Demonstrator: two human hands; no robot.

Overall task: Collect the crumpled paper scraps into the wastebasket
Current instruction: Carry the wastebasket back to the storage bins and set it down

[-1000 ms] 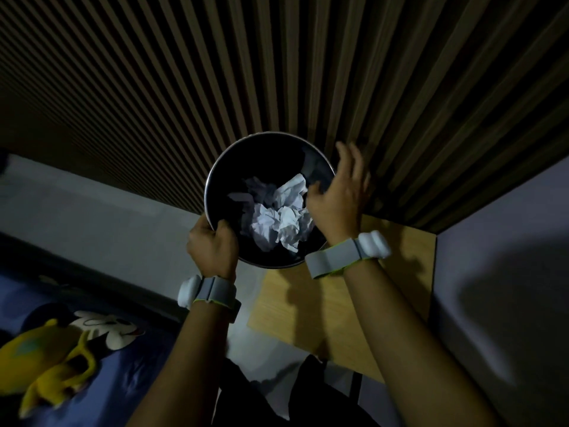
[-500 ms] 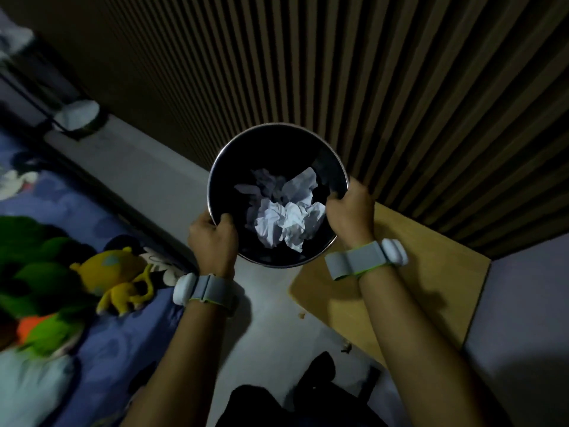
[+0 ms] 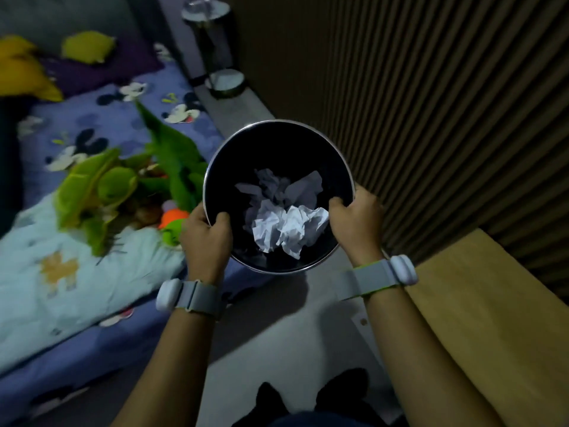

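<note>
Round black metal wastebasket (image 3: 311,143) w/ crumpled white paper scraps (image 3: 286,223) inside, held mid-air above floor; left hand (image 3: 205,238) & right hand (image 3: 357,220) grips clamp near rim. Risk: tilt spills scraps.

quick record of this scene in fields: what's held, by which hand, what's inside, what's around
held: wastebasket, dark inside, metal rim, off the floor
left hand: grips near-left rim, thumb inside
right hand: grips right rim, fingers inside
inside: crumpled paper scraps, white, piled at the bottom
wrists: grey bands with white units on both
left of view: bed with green plush toys
right of view: slatted wall, wooden top
</note>
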